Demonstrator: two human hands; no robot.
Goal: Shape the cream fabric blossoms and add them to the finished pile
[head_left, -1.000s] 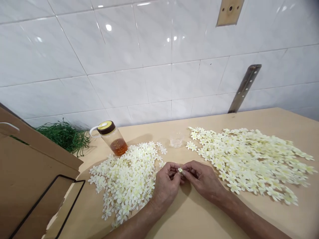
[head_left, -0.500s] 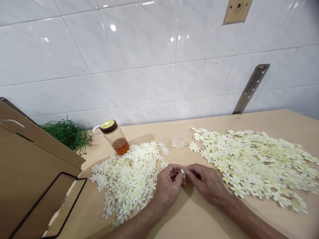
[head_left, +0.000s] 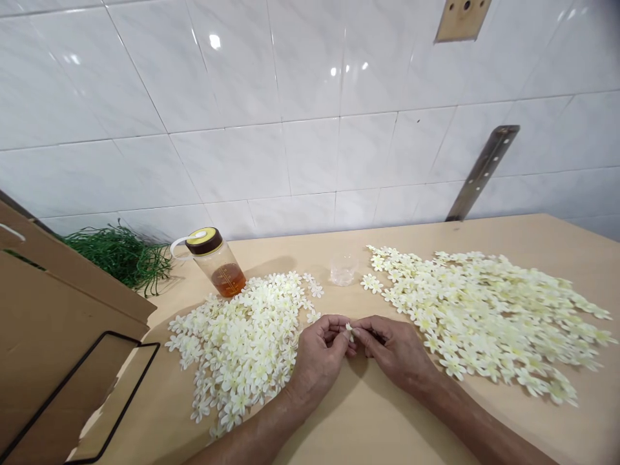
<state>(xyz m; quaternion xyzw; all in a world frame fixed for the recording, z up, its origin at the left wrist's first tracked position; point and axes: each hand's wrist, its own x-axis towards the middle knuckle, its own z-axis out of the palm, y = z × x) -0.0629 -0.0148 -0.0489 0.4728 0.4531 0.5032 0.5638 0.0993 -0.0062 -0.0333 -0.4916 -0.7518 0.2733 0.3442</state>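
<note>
Between the two heaps, both hands meet low over the table around one small artificial flower [head_left: 349, 330], pale yellow-white. My left hand [head_left: 320, 352] pinches it between thumb and fingers. From the other side, the thumb and fingertips of my right hand [head_left: 394, 349] close on the same flower; whether anything else is in them is hidden. A heap of loose white flowers [head_left: 247, 349] lies beside my left hand. Past my right hand spreads a wider layer of yellowish-white flowers [head_left: 484, 316]. Beyond the hands stands a small clear plastic cup [head_left: 343, 271].
A bottle with amber liquid [head_left: 228, 279] stands behind the left heap. Green wiry stems [head_left: 119, 255] lie by the wall, next to a cardboard box [head_left: 58, 316] with a black wire frame [head_left: 128, 400]. A metal bracket [head_left: 483, 173] is on the tiled wall [head_left: 310, 155].
The view has shifted slightly, so everything sits a little further left. Both hands stay together, and the small flower shows a bit more clearly between the fingertips.
</note>
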